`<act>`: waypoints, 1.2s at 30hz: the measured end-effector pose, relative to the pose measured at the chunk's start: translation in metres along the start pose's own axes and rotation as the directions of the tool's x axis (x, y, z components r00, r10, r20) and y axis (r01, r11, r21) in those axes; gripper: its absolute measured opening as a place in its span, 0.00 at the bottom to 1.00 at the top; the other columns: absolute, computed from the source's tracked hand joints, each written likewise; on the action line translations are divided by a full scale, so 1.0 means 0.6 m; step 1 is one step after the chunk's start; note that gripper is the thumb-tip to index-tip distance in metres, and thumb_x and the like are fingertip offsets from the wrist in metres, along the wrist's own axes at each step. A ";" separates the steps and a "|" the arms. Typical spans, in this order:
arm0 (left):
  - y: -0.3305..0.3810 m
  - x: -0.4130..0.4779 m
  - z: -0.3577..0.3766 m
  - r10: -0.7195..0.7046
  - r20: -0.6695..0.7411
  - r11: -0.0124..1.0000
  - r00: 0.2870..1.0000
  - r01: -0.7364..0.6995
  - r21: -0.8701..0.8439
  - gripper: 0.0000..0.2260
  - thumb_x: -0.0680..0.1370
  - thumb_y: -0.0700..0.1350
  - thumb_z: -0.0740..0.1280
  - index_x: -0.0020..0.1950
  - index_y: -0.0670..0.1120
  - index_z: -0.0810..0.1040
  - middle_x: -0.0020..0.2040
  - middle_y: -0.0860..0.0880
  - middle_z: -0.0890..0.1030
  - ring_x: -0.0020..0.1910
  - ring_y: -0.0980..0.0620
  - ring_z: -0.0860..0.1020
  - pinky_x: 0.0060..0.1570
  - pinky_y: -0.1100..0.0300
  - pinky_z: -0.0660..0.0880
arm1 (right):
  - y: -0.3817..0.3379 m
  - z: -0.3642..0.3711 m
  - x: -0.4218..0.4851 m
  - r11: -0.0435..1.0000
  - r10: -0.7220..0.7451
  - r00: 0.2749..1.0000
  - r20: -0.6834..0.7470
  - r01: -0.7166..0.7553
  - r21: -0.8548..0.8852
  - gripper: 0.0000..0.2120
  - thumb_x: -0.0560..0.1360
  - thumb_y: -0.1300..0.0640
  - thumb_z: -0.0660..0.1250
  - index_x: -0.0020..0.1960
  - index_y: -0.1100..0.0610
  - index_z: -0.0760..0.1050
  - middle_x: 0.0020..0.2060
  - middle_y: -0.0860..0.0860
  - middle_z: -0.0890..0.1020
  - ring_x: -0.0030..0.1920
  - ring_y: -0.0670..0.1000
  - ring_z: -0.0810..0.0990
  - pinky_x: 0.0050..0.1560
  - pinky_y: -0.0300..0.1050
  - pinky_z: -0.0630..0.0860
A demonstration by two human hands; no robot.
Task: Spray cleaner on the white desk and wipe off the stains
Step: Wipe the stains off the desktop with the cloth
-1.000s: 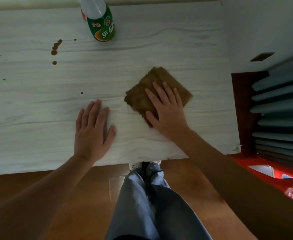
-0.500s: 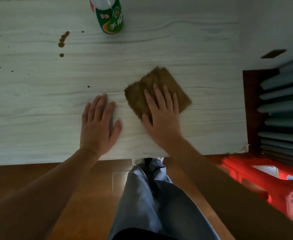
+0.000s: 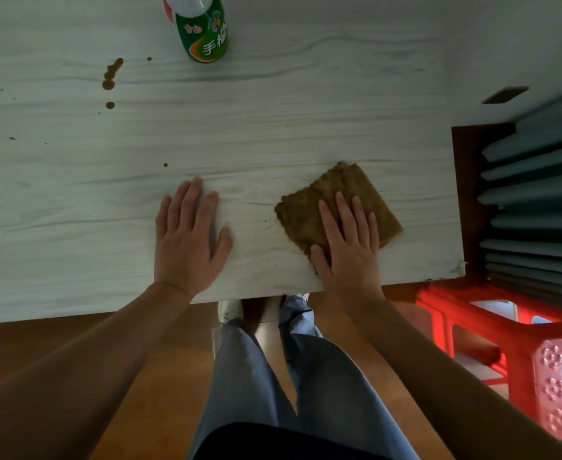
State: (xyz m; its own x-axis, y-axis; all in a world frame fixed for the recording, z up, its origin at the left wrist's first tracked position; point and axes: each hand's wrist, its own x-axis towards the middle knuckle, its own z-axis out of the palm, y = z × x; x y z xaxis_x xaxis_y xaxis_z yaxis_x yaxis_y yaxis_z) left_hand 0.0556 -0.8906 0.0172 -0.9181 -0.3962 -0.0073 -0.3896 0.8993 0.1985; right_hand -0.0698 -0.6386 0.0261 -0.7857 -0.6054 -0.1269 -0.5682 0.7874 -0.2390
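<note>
A brown folded cloth (image 3: 336, 194) lies on the white wood-grain desk (image 3: 273, 121) near its front right corner. My right hand (image 3: 346, 247) presses flat on the cloth's near half, fingers spread. My left hand (image 3: 186, 240) rests flat on the bare desk to the cloth's left, holding nothing. A green and white cleaner bottle (image 3: 203, 31) stands at the far edge, its top cut off by the frame. Brown stain drops (image 3: 109, 82) sit left of the bottle. One small spot (image 3: 165, 165) lies just beyond my left fingers, and more specks dot the far left.
A red plastic stool (image 3: 465, 313) stands on the floor right of the desk corner. Stacked grey-blue slats (image 3: 535, 194) fill the right side. My legs in blue trousers (image 3: 273, 376) are below the desk's front edge, over a brown floor.
My right hand has slid the cloth to the right and a little nearer the front edge. My left hand stays flat on the desk.
</note>
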 end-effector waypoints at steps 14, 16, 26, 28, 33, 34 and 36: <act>-0.012 -0.005 -0.033 0.044 0.092 0.971 0.995 -0.021 -0.237 0.26 0.83 0.55 0.58 0.79 0.46 0.64 0.83 0.43 0.57 0.84 0.44 0.51 0.82 0.45 0.45 | -0.146 0.022 -0.016 0.956 0.292 0.955 0.055 -0.293 0.013 0.34 0.80 0.43 0.52 0.83 0.51 0.47 0.82 0.55 0.47 0.82 0.59 0.42 0.80 0.62 0.41; -0.036 -0.016 -0.051 0.092 0.093 0.965 0.991 -0.065 -0.254 0.25 0.83 0.55 0.56 0.79 0.47 0.64 0.83 0.44 0.58 0.83 0.44 0.53 0.82 0.44 0.47 | -0.176 0.028 -0.023 0.955 0.297 0.952 0.071 -0.298 -0.005 0.34 0.81 0.43 0.52 0.83 0.51 0.46 0.83 0.55 0.46 0.81 0.60 0.41 0.80 0.62 0.40; -0.270 -0.160 -0.094 -0.033 0.026 0.997 0.999 0.035 -0.063 0.22 0.84 0.53 0.58 0.75 0.44 0.68 0.80 0.40 0.63 0.80 0.38 0.59 0.79 0.39 0.55 | -0.378 0.071 -0.074 0.998 0.050 0.985 0.165 -0.041 -0.055 0.33 0.83 0.44 0.52 0.83 0.51 0.46 0.82 0.55 0.46 0.81 0.61 0.40 0.79 0.63 0.38; -0.297 -0.171 -0.090 0.004 0.022 1.000 1.000 -0.004 -0.012 0.24 0.84 0.54 0.56 0.76 0.44 0.68 0.80 0.40 0.64 0.80 0.39 0.60 0.79 0.39 0.56 | -0.388 0.076 -0.079 0.997 -0.006 0.983 0.185 0.019 -0.068 0.32 0.83 0.43 0.52 0.83 0.51 0.46 0.82 0.55 0.46 0.81 0.61 0.40 0.79 0.63 0.39; -0.320 -0.171 -0.070 0.043 -0.029 0.999 0.999 -0.043 0.008 0.24 0.84 0.56 0.55 0.76 0.47 0.67 0.79 0.42 0.65 0.79 0.40 0.62 0.78 0.41 0.56 | -0.354 0.071 -0.072 0.993 -0.091 0.980 0.176 0.103 -0.065 0.30 0.84 0.42 0.51 0.83 0.49 0.49 0.82 0.53 0.50 0.82 0.58 0.43 0.80 0.62 0.44; -0.322 -0.170 -0.065 0.044 -0.043 0.999 0.998 -0.043 0.017 0.24 0.84 0.57 0.54 0.76 0.47 0.67 0.79 0.42 0.65 0.79 0.41 0.62 0.78 0.42 0.56 | -0.346 0.070 -0.069 0.990 -0.109 0.979 0.173 0.122 -0.066 0.30 0.83 0.42 0.51 0.83 0.48 0.49 0.82 0.52 0.50 0.82 0.57 0.43 0.80 0.61 0.44; -0.326 -0.170 -0.056 0.046 -0.057 0.998 0.997 -0.044 0.037 0.25 0.84 0.58 0.53 0.77 0.48 0.67 0.79 0.42 0.65 0.80 0.41 0.61 0.79 0.43 0.55 | -0.337 0.073 -0.066 0.986 -0.143 0.976 0.163 0.156 -0.066 0.31 0.83 0.41 0.52 0.83 0.48 0.49 0.82 0.52 0.50 0.82 0.56 0.42 0.80 0.59 0.42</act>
State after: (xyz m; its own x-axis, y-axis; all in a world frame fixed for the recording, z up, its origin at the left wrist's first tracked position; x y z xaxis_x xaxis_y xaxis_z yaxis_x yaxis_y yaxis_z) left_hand 0.2278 -1.0326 0.0122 -0.9295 -0.3644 0.0574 -0.3514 0.9220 0.1626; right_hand 0.0867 -0.7787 0.0373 -0.6459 -0.7227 -0.2462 -0.6984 0.6895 -0.1918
